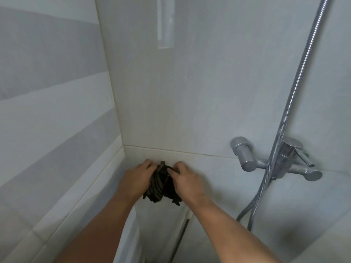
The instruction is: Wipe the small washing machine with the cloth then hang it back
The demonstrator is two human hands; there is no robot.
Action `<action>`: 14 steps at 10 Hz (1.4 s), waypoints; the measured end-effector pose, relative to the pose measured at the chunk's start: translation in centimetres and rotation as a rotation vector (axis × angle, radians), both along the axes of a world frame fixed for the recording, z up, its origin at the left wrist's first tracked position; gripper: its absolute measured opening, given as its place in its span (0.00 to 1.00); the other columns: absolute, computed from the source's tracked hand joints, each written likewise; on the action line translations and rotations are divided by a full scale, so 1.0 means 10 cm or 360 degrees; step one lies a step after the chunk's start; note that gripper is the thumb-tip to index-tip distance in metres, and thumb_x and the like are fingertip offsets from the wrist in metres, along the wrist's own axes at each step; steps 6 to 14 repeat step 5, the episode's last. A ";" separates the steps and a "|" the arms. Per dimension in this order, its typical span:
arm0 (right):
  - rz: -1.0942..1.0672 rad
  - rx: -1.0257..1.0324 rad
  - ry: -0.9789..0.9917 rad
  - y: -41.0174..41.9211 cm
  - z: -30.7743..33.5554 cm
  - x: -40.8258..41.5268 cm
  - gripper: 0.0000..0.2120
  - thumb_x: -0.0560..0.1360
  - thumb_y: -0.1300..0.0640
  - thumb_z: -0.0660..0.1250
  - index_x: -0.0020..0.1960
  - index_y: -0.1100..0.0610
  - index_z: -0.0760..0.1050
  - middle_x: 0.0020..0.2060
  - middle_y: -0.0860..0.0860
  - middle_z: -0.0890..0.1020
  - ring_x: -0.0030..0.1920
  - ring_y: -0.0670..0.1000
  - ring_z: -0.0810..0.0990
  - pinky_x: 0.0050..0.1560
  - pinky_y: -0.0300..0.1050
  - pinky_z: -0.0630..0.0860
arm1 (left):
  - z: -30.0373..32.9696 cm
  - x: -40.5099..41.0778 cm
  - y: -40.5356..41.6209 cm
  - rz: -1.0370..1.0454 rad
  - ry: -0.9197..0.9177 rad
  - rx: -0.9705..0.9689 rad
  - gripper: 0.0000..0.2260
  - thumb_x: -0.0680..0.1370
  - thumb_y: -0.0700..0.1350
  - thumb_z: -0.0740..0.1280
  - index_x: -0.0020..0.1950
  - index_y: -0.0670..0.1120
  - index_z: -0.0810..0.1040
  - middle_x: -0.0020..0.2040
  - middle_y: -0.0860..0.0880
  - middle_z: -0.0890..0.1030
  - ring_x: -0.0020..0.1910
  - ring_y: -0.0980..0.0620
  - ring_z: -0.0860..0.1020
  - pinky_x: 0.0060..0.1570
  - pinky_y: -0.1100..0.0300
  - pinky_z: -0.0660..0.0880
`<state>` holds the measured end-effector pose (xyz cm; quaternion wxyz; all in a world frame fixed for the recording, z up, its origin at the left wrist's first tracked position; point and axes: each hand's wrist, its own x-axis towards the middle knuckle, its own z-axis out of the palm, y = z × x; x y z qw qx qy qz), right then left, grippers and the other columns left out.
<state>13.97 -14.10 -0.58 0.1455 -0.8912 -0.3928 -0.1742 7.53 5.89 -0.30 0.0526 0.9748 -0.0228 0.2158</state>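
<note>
Cloth (pixel 161 184): dark, with faint stripes, bunched up. It is against the pale wall (pixel 190 92), low in the corner, between my two hands.
Which way it points: its long side runs up and down. The top is a small bunch by my fingertips. The loose ends hang down and spread a little wider.
Left hand (pixel 135 179): on the left side of the cloth. My fingers are curled and pinch the top left of it.
Right hand (pixel 187 182): on the right side of the cloth. My fingers are bent and pinch the top right edge.
Hook: I cannot tell what the cloth hangs from. My hands and the bunch hide it.
Tap (pixel 275 160): shiny metal, on the wall well off to the right of my hands.
Hose (pixel 296 95): a shiny ribbed one. It runs up from the tap and loops down below it.
</note>
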 end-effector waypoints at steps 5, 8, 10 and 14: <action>-0.0051 0.0177 0.0351 -0.15 -0.14 -0.53 0.33 0.78 0.53 0.61 0.81 0.48 0.55 0.74 0.52 0.65 0.67 0.57 0.72 0.55 0.52 0.80 | -0.28 -0.50 -0.57 0.0353 -0.0063 -0.0393 0.28 0.78 0.44 0.68 0.79 0.48 0.69 0.77 0.46 0.70 0.74 0.44 0.70 0.69 0.47 0.75; -0.0051 0.0177 0.0351 -0.15 -0.14 -0.53 0.33 0.78 0.53 0.61 0.81 0.48 0.55 0.74 0.52 0.65 0.67 0.57 0.72 0.55 0.52 0.80 | -0.28 -0.50 -0.57 0.0353 -0.0063 -0.0393 0.28 0.78 0.44 0.68 0.79 0.48 0.69 0.77 0.46 0.70 0.74 0.44 0.70 0.69 0.47 0.75; -0.0051 0.0177 0.0351 -0.15 -0.14 -0.53 0.33 0.78 0.53 0.61 0.81 0.48 0.55 0.74 0.52 0.65 0.67 0.57 0.72 0.55 0.52 0.80 | -0.28 -0.50 -0.57 0.0353 -0.0063 -0.0393 0.28 0.78 0.44 0.68 0.79 0.48 0.69 0.77 0.46 0.70 0.74 0.44 0.70 0.69 0.47 0.75; -0.0051 0.0177 0.0351 -0.15 -0.14 -0.53 0.33 0.78 0.53 0.61 0.81 0.48 0.55 0.74 0.52 0.65 0.67 0.57 0.72 0.55 0.52 0.80 | -0.28 -0.50 -0.57 0.0353 -0.0063 -0.0393 0.28 0.78 0.44 0.68 0.79 0.48 0.69 0.77 0.46 0.70 0.74 0.44 0.70 0.69 0.47 0.75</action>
